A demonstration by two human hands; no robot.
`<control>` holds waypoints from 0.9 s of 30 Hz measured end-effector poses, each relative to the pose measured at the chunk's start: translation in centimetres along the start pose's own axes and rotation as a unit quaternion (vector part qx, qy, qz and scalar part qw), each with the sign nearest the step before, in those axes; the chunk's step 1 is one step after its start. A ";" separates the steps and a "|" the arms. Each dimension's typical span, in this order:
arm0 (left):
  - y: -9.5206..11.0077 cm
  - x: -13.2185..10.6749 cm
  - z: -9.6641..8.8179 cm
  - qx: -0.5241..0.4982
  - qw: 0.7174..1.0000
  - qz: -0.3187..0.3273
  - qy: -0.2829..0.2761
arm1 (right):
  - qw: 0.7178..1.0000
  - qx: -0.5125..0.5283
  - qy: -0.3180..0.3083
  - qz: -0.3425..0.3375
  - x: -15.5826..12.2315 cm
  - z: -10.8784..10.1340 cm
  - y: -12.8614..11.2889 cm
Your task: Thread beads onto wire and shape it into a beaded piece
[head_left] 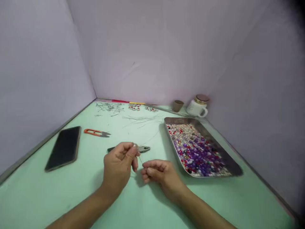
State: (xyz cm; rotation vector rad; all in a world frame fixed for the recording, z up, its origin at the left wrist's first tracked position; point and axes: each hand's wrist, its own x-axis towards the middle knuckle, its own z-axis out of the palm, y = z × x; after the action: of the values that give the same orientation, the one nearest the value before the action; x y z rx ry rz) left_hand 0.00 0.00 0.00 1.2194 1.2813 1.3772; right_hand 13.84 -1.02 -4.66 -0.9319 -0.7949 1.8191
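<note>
My left hand (120, 162) is raised over the middle of the table, thumb and forefinger pinched on a small whitish bead (134, 145). A thin wire (140, 159) runs from these fingers down to my right hand (162, 175), whose thumb and forefinger close on its lower part. Behind my left hand lies a pair of pliers (144, 149); its grey jaws show to the right of the fingers, and most of its handles are hidden. How the bead sits on the wire is too small to make out.
Right of my hands stands a metal tray (175, 148) of mixed beads. Orange thread snips (96, 132) and a phone (64, 148) lie left. Along the back are loose wires (109, 108), beaded pieces (134, 107), a brown cup (177, 105) and a white lidded mug (196, 107).
</note>
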 end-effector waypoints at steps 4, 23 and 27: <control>0.1 0.2 0.0 0.005 1.000 0.002 -0.005 | 1.000 -0.005 0.005 0.001 -0.1 0.2 0.0; 0.0 0.2 -0.2 0.039 0.999 0.009 -0.003 | 1.000 -0.022 0.004 0.001 -0.2 0.3 -0.1; 0.0 0.3 -0.1 0.046 0.999 0.006 0.005 | 1.000 -0.025 0.004 0.004 -0.2 0.3 -0.1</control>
State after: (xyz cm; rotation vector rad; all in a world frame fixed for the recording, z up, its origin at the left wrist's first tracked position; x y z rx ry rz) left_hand -0.15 0.29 0.01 1.2856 1.3591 1.3471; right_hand 13.68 -1.17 -4.42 -0.9753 -0.8370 1.8090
